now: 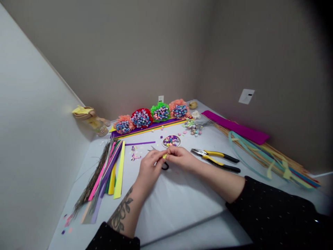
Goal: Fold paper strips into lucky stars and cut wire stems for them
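A small yellow paper piece point(164, 156) is pinched between the fingertips of my left hand point(152, 162) and my right hand point(179, 157), which meet near the middle of the table. Both hands are closed on it, and its exact shape is mostly hidden by the fingers. Beneath them lies a pair of scissors point(165, 166); one dark handle loop and the blade tips show. Just beyond the hands stands a round dish point(163, 141) full of small folded paper stars point(171, 140). Pliers point(208, 153) with yellow and black handles rest right of my right hand.
Colored paper strips point(119, 173) and a bundle of thin wires point(96, 177) lie at left. Several paper-star bouquets point(142, 118) stand along the back wall. A magenta sheet point(236, 127), wooden sticks point(275, 158) and ribbon point(243, 163) line the right side. Loose stars point(134, 148) lie left of the dish.
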Demonstrator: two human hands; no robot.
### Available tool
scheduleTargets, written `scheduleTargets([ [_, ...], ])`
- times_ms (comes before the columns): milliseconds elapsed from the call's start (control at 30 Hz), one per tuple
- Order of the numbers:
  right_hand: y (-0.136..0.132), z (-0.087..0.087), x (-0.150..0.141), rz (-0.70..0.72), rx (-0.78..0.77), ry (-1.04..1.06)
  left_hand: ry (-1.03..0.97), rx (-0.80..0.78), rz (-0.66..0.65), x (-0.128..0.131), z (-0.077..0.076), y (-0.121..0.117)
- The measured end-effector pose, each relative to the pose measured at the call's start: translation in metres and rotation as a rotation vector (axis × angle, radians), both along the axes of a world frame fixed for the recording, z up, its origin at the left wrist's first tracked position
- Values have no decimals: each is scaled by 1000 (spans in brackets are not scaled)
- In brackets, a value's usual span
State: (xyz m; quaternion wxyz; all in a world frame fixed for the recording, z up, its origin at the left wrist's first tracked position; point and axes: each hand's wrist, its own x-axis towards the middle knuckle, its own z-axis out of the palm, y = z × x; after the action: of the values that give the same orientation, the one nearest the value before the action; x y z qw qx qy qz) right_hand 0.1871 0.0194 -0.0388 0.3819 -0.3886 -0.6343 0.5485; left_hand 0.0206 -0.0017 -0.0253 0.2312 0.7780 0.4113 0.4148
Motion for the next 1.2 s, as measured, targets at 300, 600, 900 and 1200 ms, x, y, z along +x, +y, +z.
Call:
scheduleTargets([
  [300,1,4,1,31,-105,56,-45,-125,20,-2,5,1],
  [600,-1,6,2,-127,218,-125,-236,-404,97,3,-1,1],
  [900,-5,4,3,-384,547,-231,-259,-366,92,4,-4,0],
  [1200,-12,7,-1,-447,518,-171,-302,-346,118,8,-5,-3],
])
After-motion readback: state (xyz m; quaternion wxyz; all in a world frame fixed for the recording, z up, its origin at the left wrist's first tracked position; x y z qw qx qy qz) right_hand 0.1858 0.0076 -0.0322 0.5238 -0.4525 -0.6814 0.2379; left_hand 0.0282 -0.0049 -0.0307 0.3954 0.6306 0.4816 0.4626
